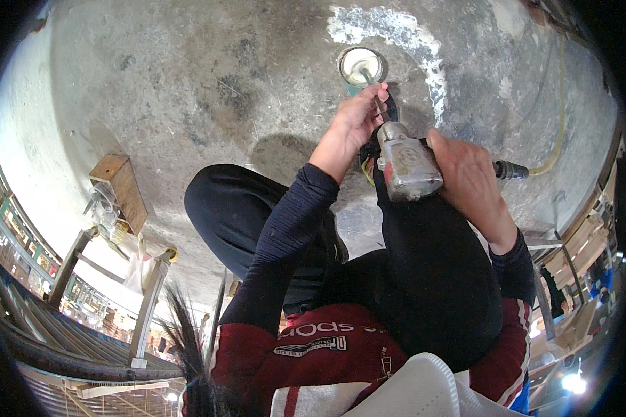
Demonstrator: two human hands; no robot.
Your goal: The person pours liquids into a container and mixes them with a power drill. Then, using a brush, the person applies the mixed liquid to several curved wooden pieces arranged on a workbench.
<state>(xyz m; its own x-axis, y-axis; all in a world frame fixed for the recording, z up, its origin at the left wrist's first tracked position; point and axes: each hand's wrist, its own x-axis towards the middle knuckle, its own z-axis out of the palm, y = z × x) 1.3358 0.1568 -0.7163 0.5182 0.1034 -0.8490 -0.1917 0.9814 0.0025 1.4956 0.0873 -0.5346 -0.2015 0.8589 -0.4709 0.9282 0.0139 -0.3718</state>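
In the head view, on the worn grey concrete floor (188, 83): a round can with green side (352, 90), open at the top, with smooth white content (355, 61) inside. Dipping into this content: a thin grey metal rod (366, 74), leading from the can back toward the body, to a silver-grey metal power tool (409, 170) with rounded housing.

Just beside the can, on the body side: the left hand (358, 115), with fingers curled closely around the rod; how tight, cannot tell. To the right of the can and nearer to the body: the right hand (469, 170), wrapped around the power tool, with most fingertips hidden. Farther right of the can, coming out from behind this hand: a dark cylindrical connector (511, 170) with yellowish hose (558, 132).

Curving beyond and to the right of the can: a flaky white patch (435, 76). Far left of the can, nearer to the body: a brown wooden box (122, 187).
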